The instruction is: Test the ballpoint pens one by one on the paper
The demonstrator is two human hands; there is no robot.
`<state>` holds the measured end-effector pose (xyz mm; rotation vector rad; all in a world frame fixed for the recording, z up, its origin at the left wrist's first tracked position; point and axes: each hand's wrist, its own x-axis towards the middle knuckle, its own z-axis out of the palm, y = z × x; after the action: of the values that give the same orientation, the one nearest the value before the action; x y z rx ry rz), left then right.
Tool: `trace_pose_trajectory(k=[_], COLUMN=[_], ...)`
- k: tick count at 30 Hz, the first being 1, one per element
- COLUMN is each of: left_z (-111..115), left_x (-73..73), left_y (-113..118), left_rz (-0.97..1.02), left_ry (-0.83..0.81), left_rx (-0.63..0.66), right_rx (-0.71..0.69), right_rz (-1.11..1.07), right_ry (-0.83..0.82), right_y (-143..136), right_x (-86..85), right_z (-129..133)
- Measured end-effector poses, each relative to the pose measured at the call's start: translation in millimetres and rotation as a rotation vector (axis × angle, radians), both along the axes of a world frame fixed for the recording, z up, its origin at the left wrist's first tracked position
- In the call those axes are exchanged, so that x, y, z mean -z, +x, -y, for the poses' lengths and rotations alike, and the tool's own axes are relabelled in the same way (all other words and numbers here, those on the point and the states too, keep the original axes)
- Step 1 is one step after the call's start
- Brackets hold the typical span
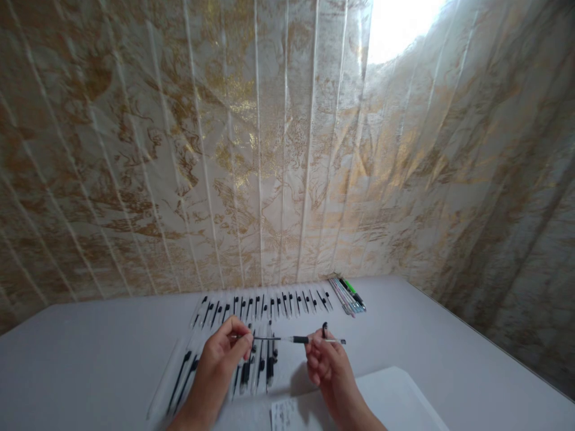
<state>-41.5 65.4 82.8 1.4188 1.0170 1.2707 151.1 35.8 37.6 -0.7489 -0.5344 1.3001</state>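
Above the table's middle, my left hand pinches a thin dark pen refill between thumb and fingers. The refill lies level, in line with a clear gel pen barrel that has a black grip. My right hand is closed round that barrel, whose rear end sticks out to the right. A black-topped pen cap rises from the right fingers. The refill's far end meets the clear tip of the barrel; how deep it sits I cannot make out. Beneath my hands lie several clear pens with black grips and loose refills.
Farther back runs a long row of clear pen parts with black caps. Right of it lies a bundle of pale and green pens. A white tray-like sheet and a written paper slip are near the front. A gold-patterned curtain hangs behind.
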Motion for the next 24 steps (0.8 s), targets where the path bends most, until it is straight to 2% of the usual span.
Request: trace_pose_trajectory(k=[4,7,9,11,13,15,18,20,22,24], left_z=[5.4,9.7,12.0,12.8,11.3,7.5,0.3,-4.0,-8.6,-14.1], left_x=[-6.9,-7.0,-3.9,1.8,9.7,18.3,27.7,28.7,24.0,13.5], left_y=[11.8,31.1,46.8,63.5,80.9,97.7,116.9,121.1,116.3,103.4], left_rz=[-0.043,-0.054,-0.207,-0.452,-0.666,-0.777,-0.784,-0.727,-0.628,-0.507], left_ry=[-0.018,0.002,0.049,0.133,0.235,0.291,0.276,0.246,0.202,0.146], left_rx=[0.194,0.338,0.385,0.412,0.426,0.422,0.404,0.39,0.375,0.358], right_rx=[-0.073,0.005,0.087,0.125,0.12,0.106,0.118,0.125,0.122,0.108], right_rz=[-0.018,-0.145,-0.221,-0.265,-0.292,-0.308,-0.284,-0.231,-0.166,-0.09], right_ry=[0.023,0.023,0.044,0.076,0.11,0.134,0.132,0.117,0.105,0.11], right_y=[-2.4,11.7,27.0,41.4,50.8,54.9,56.1,57.0,58.3,58.7], right_x=[-8.1,-24.9,-38.3,-49.2,-55.1,-56.0,-52.8,-51.4,-52.2,-55.0], right_z=[2.2,-1.8,-5.6,-8.6,-10.2,-11.0,-11.8,-12.0,-11.5,-9.7])
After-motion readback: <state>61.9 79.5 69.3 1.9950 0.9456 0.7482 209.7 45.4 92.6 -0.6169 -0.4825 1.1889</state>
